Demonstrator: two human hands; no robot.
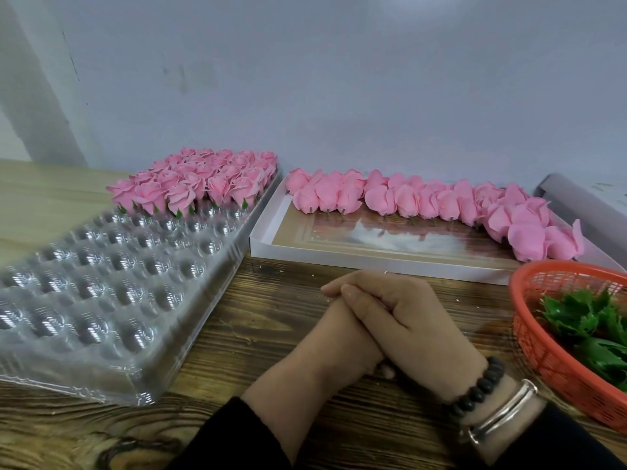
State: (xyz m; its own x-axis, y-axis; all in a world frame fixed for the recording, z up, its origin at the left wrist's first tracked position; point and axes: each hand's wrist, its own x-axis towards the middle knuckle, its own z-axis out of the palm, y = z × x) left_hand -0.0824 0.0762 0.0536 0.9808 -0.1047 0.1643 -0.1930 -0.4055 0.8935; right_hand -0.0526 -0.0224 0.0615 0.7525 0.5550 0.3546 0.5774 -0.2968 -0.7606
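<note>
**Clasped hands at rest between tray, roses and basket**

At about 9 o'clock from the hands lay the clear plastic tray (pixel 101 334), its long axis running from near left toward 11 o'clock. Most of its cups stood bare. The finished roses (pixel 196 179), each with a green base, filled only its far end.

At 12 o'clock sat the white box (pixel 339 257), its long side lying 9 to 3. The loose rose heads (pixel 424 201) ran in a row along its far wall and piled up toward 2 o'clock.

Neither hand touched a flower. The left hand (pixel 336 337) rested on the wooden table (pixel 271 300), mostly covered, so how far its fingers were open could not be told. The right hand (pixel 414 317) lay over it with fingers curled round it. It held no work piece, and a bead bracelet (pixel 481 385) and a silver bangle (pixel 502 412) sat on its wrist.

At 3 o'clock, just beside the right wrist, stood the red basket (pixel 543 351) of green calyxes (pixel 587 320).

The next pick would probably fall to the right hand, which was nearer both the calyxes and the heaped heads. The left hand was nearer the tray.
</note>
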